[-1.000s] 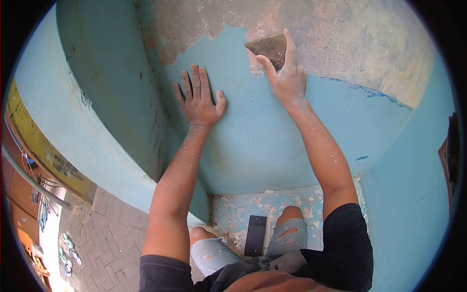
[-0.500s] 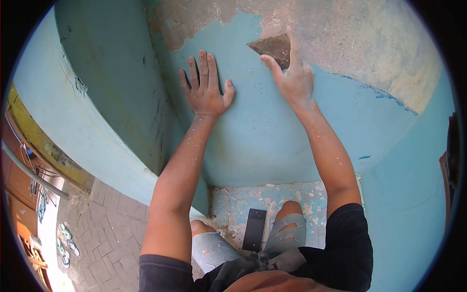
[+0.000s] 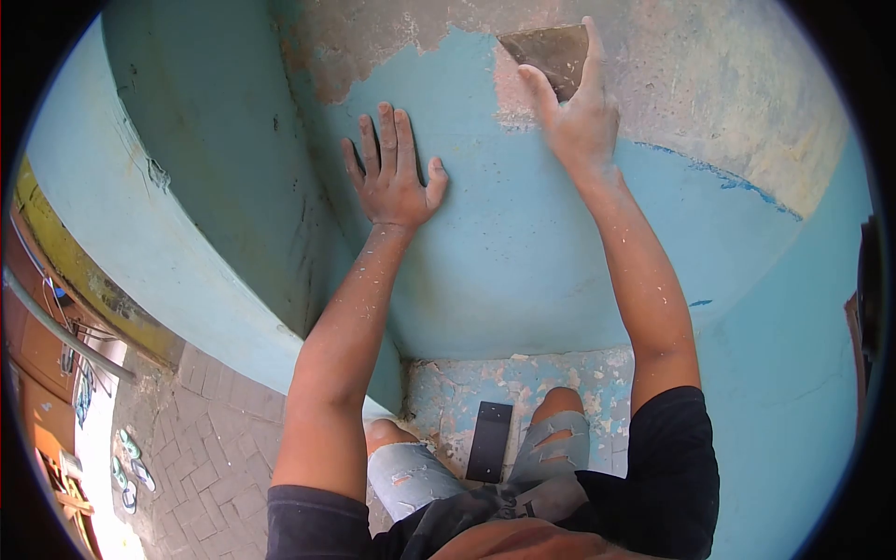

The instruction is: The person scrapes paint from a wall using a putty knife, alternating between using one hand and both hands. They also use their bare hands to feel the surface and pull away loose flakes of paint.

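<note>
My left hand (image 3: 394, 177) lies flat on the blue painted wall (image 3: 504, 243), fingers spread, holding nothing. In my right hand (image 3: 583, 121) is a flat metal scraper (image 3: 553, 56), gripped with the thumb on one side and a finger stretched along its other edge. The scraper's blade is over the border between blue paint and the bare, patchy plaster (image 3: 672, 56) at the top. Just below and left of the blade shows a pinkish bare patch (image 3: 513, 98).
A side wall (image 3: 215, 159) with a chipped edge stands at the left. A dark flat object (image 3: 489, 441) lies between my knees on the paint-flecked floor. Grey paving (image 3: 205, 457), sandals (image 3: 131, 471) and a curved pipe (image 3: 70, 331) are at lower left.
My right hand has moved up and slightly right with the scraper. The pinkish patch now shows more, where blue was visible before. My left hand has hardly moved.
</note>
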`<action>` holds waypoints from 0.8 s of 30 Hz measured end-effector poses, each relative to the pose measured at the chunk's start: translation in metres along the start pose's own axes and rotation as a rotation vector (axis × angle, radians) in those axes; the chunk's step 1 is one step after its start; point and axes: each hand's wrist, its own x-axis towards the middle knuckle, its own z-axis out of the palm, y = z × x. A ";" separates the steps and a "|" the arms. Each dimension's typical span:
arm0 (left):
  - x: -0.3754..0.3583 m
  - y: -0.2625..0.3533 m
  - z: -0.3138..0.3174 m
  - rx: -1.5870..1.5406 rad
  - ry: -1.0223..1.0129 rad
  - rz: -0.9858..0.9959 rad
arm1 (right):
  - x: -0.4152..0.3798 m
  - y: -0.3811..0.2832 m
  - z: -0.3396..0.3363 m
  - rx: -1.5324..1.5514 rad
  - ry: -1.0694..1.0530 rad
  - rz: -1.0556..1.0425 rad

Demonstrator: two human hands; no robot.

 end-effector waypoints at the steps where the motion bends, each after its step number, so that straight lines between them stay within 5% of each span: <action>1: 0.001 0.000 0.000 0.007 -0.006 -0.001 | -0.002 -0.001 0.000 0.029 -0.071 0.009; 8: 0.001 0.000 0.000 0.000 -0.009 -0.008 | 0.003 0.000 0.000 0.009 -0.031 -0.034; 10: 0.001 0.001 -0.001 0.015 -0.021 -0.001 | -0.011 0.004 0.005 0.011 -0.114 -0.194; 15: 0.002 0.001 0.001 0.016 0.000 0.005 | 0.013 0.001 0.003 0.015 0.063 -0.035; 24: 0.000 0.001 0.000 -0.007 -0.011 -0.003 | 0.014 0.000 -0.001 -0.033 -0.050 -0.087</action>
